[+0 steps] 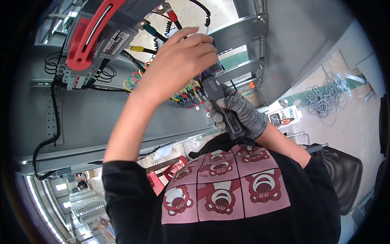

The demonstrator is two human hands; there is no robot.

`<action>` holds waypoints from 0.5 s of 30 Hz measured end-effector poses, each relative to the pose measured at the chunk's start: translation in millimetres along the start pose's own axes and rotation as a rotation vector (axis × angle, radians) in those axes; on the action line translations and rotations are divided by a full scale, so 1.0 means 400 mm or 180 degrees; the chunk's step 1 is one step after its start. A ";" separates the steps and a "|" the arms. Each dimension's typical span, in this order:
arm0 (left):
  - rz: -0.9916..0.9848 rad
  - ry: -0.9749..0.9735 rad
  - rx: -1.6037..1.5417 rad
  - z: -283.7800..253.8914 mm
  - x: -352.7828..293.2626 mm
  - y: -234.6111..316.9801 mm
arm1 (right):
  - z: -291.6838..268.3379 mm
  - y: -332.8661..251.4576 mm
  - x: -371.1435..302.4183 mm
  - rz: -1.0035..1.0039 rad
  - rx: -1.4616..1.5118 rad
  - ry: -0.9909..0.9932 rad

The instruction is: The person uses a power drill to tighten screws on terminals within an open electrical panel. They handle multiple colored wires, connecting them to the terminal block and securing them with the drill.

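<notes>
My right hand (239,110), in a grey knitted glove, is wrapped around a long dark grey handheld tool (217,95). The tool slants up and to the left, and its working end is hidden behind my other hand. Bare and bent at the fingers, my left hand (185,61) reaches over the cables just above the tool; its fingertips and whatever they grip are out of sight. Close to it run thick black cables with a red sleeve (172,15), a green sleeve (151,29) and a yellow sleeve (137,48). Below lies a terminal row (191,97) with thin coloured wires.
A switch unit with a large red handle (87,40) stands at the upper left of the grey metal cabinet (93,114). Perforated rails (239,28) cross the right side. On the floor are coiled grey wire (325,99) and a white tray (290,116) with orange-handled pliers.
</notes>
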State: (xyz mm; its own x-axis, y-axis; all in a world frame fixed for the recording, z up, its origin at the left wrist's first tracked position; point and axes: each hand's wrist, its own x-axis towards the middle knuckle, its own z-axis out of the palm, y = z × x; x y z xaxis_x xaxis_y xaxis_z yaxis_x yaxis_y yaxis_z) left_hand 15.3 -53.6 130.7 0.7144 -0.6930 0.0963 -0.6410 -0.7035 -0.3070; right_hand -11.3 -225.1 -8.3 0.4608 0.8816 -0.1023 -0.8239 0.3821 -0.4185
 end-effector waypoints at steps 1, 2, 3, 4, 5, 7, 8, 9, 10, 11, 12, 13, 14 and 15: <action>0.0168 -0.0161 0.0168 0.019 0.008 -0.025 | -0.002 0.008 0.000 -0.0063 0.0048 0.0006; 0.0335 -0.0323 0.0339 0.026 0.009 -0.041 | -0.006 0.016 0.001 -0.0125 0.0098 0.0010; 0.0238 -0.0285 0.0410 0.022 0.000 -0.046 | -0.016 0.019 0.008 -0.0020 0.0069 -0.0110; 0.0212 -0.0239 0.0444 0.026 0.004 -0.051 | -0.022 0.024 0.014 -0.0107 0.0180 -0.0073; 0.0091 -0.0432 0.0404 0.020 0.003 -0.044 | -0.021 0.035 0.017 -0.0168 0.0286 -0.0048; 0.0061 -0.0489 0.0491 0.019 -0.008 -0.038 | -0.021 0.046 0.022 -0.0285 0.0332 0.0045; 0.0032 -0.0502 0.0542 0.023 -0.010 -0.039 | -0.021 0.051 0.024 -0.0359 0.0378 0.0023; 0.0059 -0.0527 0.0571 0.032 -0.009 -0.041 | -0.022 0.059 0.028 -0.0431 0.0423 0.0002; 0.0081 -0.0490 0.0615 0.032 -0.013 -0.044 | -0.019 0.068 0.032 -0.0468 0.0455 -0.0059; 0.0103 -0.0452 0.0658 0.033 -0.013 -0.050 | -0.021 0.078 0.035 -0.0517 0.0442 -0.0103; 0.0126 -0.0414 0.0700 0.032 -0.015 -0.055 | -0.024 0.088 0.040 -0.0565 0.0428 -0.0147; 0.0202 -0.0376 0.0741 0.034 -0.017 -0.060 | -0.026 0.093 0.044 -0.0632 0.0423 -0.0177; 0.0242 -0.0301 0.0688 0.037 -0.019 -0.068 | -0.026 0.094 0.047 -0.0626 0.0466 -0.0190; 0.0283 -0.0227 0.0635 0.042 -0.019 -0.078 | -0.022 0.091 0.048 -0.0621 0.0508 -0.0204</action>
State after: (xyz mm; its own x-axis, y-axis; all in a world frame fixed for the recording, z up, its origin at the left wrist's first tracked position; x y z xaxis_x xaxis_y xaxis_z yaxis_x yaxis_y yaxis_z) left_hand 34.5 -23.5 123.7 0.6802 -0.7330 -0.0044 -0.6391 -0.5901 -0.4932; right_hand -29.5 -196.7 -33.5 0.5986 0.8006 0.0258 -0.7654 0.5812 -0.2764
